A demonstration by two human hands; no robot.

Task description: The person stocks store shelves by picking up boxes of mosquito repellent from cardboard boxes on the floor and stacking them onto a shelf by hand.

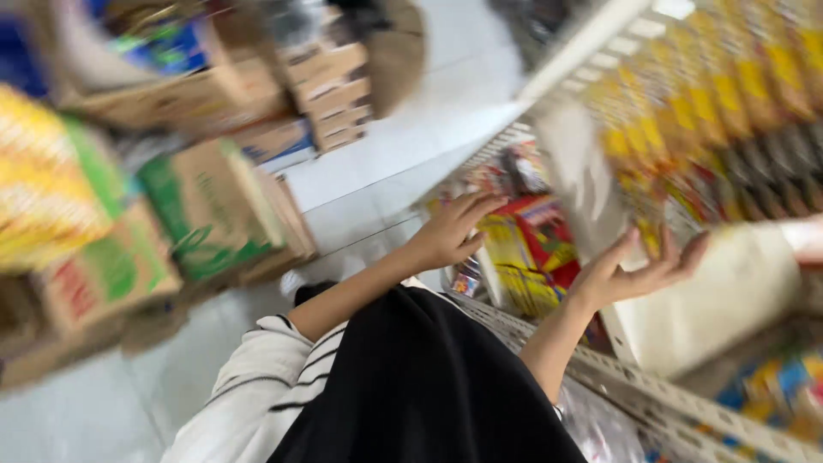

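The whole view is motion-blurred. My left hand (447,233) reaches with its fingers apart toward red and yellow packets (531,249) on a low shelf, and holds nothing. My right hand (636,270) is turned palm up with the fingers spread, just below a blurred grey see-through packet (576,176). The blur hides whether it touches the packet. A white panel (720,300) stands right behind this hand.
Rows of yellow packets (711,94) fill the upper shelf on the right. A white perforated shelf rail (651,399) runs along the lower right. Stacked cardboard boxes (214,210) stand on the pale tiled floor (377,189) at left. A pale pink shape (806,238) shows at the right edge.
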